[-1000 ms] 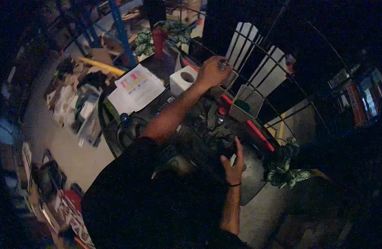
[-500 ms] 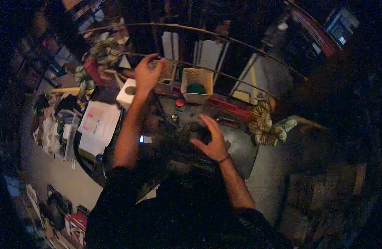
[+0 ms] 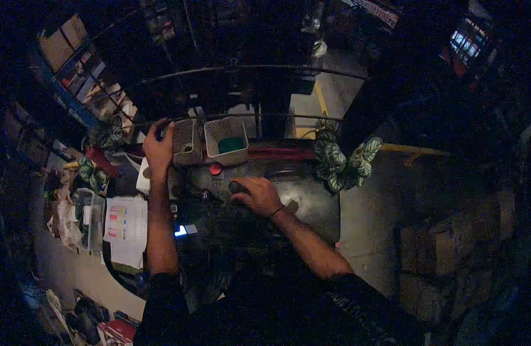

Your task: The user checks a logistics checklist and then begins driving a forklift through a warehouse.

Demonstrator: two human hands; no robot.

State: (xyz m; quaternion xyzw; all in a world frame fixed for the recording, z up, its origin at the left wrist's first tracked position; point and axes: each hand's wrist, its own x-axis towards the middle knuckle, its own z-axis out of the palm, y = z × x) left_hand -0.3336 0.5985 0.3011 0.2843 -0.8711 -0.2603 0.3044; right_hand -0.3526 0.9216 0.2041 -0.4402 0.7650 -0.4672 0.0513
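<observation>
My left hand (image 3: pixel 159 151) is raised at the left of the dark table, beside a pale mesh basket (image 3: pixel 186 154). Its thumb and fingers curl toward each other around a dark spot; what is there, if anything, I cannot make out. Over the middle of the table, my right hand (image 3: pixel 260 196) is closed around a dark rounded object (image 3: pixel 236 187), whose kind the dim light hides. A red round lid-like piece (image 3: pixel 216 169) lies just beyond it. Behind that stands a second pale basket (image 3: pixel 227 154) with something green (image 3: pixel 231 144) inside.
Leafy potted plants (image 3: pixel 340 161) stand at the right rear corner. Printed sheets (image 3: pixel 126 225) lie left of my forearm, near a clear plastic bin (image 3: pixel 88 222). A small lit screen (image 3: pixel 182 230) glows on the table. Cardboard boxes (image 3: pixel 450 248) are stacked at the right.
The view has swung round, shifting the table leftward and lower. My right hand has closed from a spread pose around the dark object. My left hand stays raised near the baskets.
</observation>
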